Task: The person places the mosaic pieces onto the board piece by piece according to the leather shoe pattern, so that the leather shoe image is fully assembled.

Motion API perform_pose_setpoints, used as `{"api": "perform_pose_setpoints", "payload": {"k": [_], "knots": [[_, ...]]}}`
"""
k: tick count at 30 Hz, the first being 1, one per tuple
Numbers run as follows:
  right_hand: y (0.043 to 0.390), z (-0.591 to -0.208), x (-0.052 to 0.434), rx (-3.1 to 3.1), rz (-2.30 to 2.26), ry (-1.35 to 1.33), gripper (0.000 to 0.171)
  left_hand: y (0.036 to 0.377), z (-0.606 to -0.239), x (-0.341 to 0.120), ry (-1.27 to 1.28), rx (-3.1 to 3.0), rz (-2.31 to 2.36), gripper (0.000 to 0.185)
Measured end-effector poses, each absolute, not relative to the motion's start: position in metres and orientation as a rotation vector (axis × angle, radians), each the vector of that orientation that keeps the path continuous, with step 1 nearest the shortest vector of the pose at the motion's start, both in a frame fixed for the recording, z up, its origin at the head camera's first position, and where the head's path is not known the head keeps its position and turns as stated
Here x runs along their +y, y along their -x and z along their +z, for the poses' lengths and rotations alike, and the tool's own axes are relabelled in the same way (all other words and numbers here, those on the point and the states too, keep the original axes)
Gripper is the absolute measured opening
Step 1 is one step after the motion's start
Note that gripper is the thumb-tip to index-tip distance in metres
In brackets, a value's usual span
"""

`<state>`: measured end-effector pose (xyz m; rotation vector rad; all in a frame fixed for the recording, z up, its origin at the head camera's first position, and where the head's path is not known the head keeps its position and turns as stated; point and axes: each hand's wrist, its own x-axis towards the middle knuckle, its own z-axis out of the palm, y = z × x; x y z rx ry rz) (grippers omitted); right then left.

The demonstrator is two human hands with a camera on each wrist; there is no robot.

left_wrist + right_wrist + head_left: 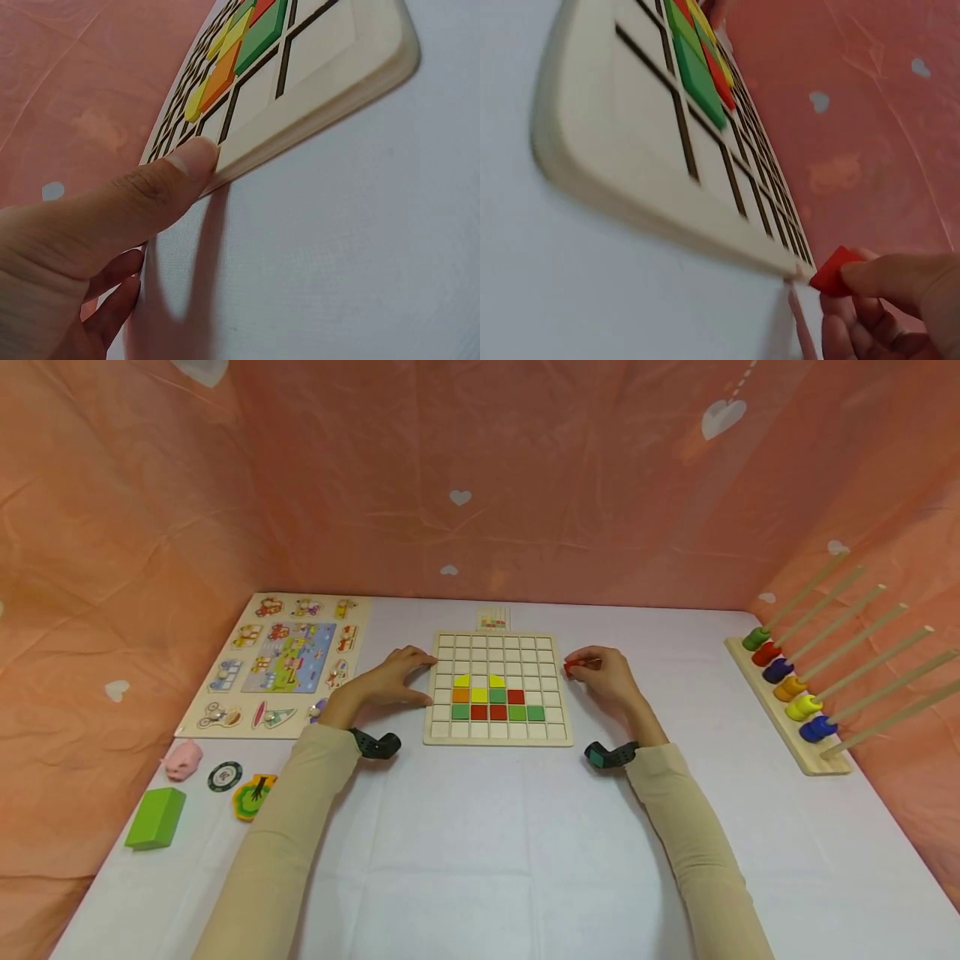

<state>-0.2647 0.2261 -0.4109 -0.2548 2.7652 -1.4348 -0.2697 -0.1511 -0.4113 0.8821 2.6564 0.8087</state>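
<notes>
A wooden grid board lies flat on the table, with green, red, orange and yellow tiles in several of its squares. At its left edge is my left hand, thumb and fingers spread apart. The left wrist view shows the thumb resting on the board's rim. Just off the right edge, my right hand pinches a small red tile between thumb and fingers. Part of that tile is hidden by the thumb. Behind the board lies a small pattern card.
On the left is a wooden picture puzzle, with a pink pig, a round chip, a tree piece and a green block in front. A peg stand with coloured rings stands at the right.
</notes>
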Motion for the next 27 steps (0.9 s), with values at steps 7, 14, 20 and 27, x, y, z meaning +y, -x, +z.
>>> {"api": "perform_pose_setpoints", "payload": {"k": [7, 14, 20, 27], "knots": [[0.257, -0.410, 0.205, 2.620, -1.469, 0.312, 0.026, 0.269, -0.411, -0.151, -0.866, 2.652, 0.807, 0.074], [0.247, -0.412, 0.188, 2.547, -1.434, 0.320, 0.014, 0.269, -0.410, -0.150, -0.867, 2.653, 0.816, 0.074], [0.245, -0.418, 0.183, 2.666, -1.339, 0.429, 0.011, 0.269, -0.410, -0.150, -0.870, 2.648, 0.820, 0.073], [0.243, -0.420, 0.179, 2.779, -1.203, 0.530, 0.009, 0.268, -0.411, -0.150, -0.874, 2.649, 0.817, 0.073]]}}
